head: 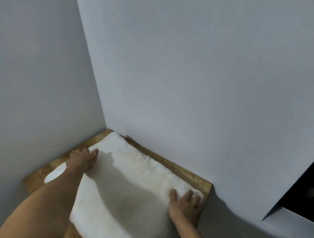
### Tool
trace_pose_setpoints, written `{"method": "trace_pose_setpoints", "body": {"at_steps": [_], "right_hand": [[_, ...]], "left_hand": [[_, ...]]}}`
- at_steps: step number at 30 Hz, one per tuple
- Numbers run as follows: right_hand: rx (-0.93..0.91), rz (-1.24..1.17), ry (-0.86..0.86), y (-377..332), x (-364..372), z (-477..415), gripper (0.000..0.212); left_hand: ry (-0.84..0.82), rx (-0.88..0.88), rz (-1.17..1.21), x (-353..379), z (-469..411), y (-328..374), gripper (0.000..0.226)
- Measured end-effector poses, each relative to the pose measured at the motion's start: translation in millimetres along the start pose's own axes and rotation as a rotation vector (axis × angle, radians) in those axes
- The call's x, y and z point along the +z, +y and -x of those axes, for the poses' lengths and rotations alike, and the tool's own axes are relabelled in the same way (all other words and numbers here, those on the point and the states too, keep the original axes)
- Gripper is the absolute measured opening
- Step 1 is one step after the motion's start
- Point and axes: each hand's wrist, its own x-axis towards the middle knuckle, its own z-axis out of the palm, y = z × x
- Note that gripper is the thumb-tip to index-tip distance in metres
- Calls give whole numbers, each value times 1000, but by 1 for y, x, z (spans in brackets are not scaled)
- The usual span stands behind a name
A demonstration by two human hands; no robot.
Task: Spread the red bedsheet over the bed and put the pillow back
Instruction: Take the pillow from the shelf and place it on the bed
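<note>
The left wall [37,77] is crowding your left grip [83,158] on its outer side, leaving only a narrow strip of bare wooden board [35,182] between them. Beyond both grips the back wall [190,75] is closing off the far side. The pillow [128,180] is filling the span between your grips. Just outside your right grip [185,204] the board is ending, and room is opening toward a dark opening [302,188].

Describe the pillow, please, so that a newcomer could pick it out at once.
Where the two pale walls meet, a wooden board lies. The pillow lies on it, left hand and right hand at its ends. It alone is big, white and puffy.
</note>
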Motion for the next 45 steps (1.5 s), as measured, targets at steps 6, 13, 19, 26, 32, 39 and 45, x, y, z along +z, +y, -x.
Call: {"method": "trace_pose_setpoints", "body": {"at_steps": [6,13,19,26,32,39,45], "right_hand": [[128,-42,79,-33,16,-12,81],[31,-89,226,-51,32,-40,75],[-30,-87,270,-75,40,-50,74],[181,-168,266,-85,42,-44,107],[415,-401,169,-65,39,-27,120],[234,-334,297,-63,5,-13,88],[196,-314,374,-48,-52,-15,85]], "left_hand": [[-67,11,31,9,-51,13,74],[-154,-41,124,25,-101,-1,89],[-169,-147,144,47,-122,-27,105],[-134,-163,81,47,-105,-23,84],[-85,-106,36,36,-91,-15,77],[-3,-45,109,15,-71,6,66],[39,38,224,-12,-36,44,63]]}}
